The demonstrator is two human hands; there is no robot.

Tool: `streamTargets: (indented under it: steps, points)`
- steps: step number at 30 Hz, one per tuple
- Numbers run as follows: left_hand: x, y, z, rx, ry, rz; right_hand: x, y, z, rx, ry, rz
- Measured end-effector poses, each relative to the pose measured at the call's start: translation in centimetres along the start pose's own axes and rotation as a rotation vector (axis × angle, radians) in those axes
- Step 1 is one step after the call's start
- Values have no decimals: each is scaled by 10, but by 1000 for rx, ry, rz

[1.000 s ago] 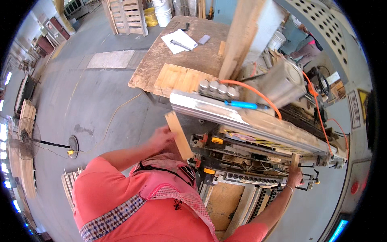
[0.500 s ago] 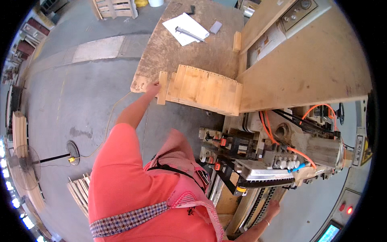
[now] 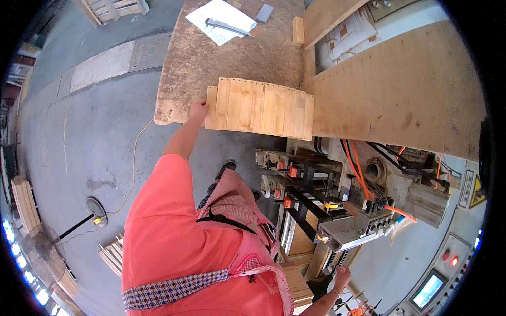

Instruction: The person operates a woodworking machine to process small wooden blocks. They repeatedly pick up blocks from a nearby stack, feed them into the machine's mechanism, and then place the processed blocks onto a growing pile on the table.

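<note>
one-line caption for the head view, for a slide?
Left hand at the end of a row of wooden slats on a worn table; right hand low beside a machine.

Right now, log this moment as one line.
left hand: on end slat of slat row | right hand: low by machine, grip unclear | slats on worktable

Paper sheet (image 3: 221, 20) with metal tool (image 3: 227, 26) on worktable (image 3: 200, 68); standing fan (image 3: 39, 247) on floor (image 3: 89, 131).

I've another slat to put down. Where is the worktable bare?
Bare worktable lies between the paper with tool and the row of slats. Crowded: the slats' left end, where the left hand rests, and the machine below.
</note>
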State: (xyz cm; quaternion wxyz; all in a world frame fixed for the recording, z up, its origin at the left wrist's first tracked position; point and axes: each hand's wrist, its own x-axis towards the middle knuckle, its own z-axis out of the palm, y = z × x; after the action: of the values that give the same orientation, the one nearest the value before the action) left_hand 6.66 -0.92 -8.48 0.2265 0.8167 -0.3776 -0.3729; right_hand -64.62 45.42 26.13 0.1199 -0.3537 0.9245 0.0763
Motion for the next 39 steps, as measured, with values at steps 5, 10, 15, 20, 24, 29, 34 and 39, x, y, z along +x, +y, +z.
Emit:
streamTargets:
  steps: [5,10,15,20,24,29,34,39]
  points:
    - [29,-18,16,101,-73,32,-34,5,12,-189,-1,-142]
    - [82,-72,17,264,-56,276,-44,-27,10,-70,-1,-44]
    - [68,-26,30,121,-171,161,-99,-26,13,-24,-31,165]
    - [38,-38,4,467,135,211,-125,-12,40,113,-4,245]
    - [-25,-76,-5,830,93,268,-111,-14,36,115,-73,241]
    - [-126,-101,0,1443,-444,529,-56,11,52,126,142,70]
    - [-187,-95,51,909,-624,360,31,-12,6,89,203,-23]
    - [-202,-73,122,421,-812,310,144,-12,-39,151,376,-166]
